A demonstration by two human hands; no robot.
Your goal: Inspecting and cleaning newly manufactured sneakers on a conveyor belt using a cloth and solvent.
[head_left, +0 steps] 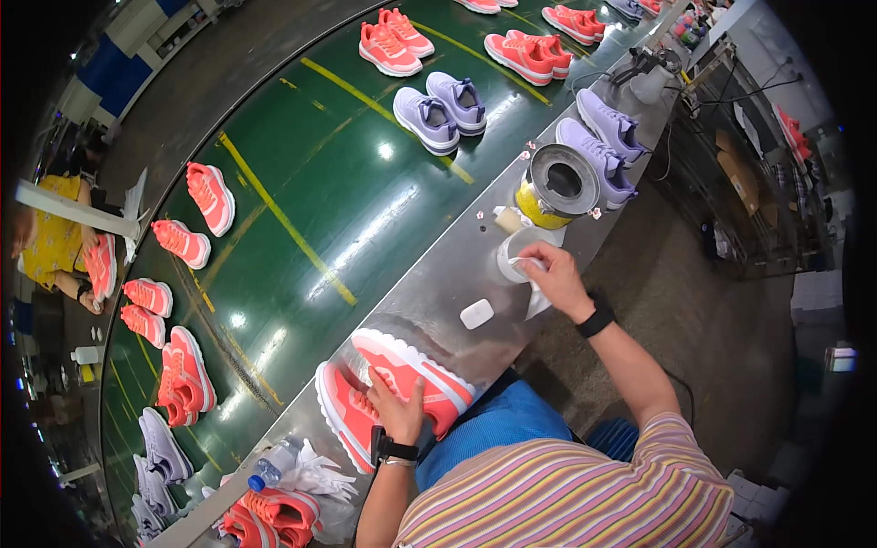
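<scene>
Near the tin (537, 210), something white (530, 263) is gripped by the right hand (557, 279); farther left, a shoe (440, 388) by the left hand (398, 416).

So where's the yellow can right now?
In the head view, right of centre, the yellow can stands on the metal ledge, between the lilac shoes and the person's right hand.

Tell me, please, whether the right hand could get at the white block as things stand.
Probably yes: the white block lies nearby on the bench with nothing over it, though the right hand seems to be pinching a white sheet.
</scene>
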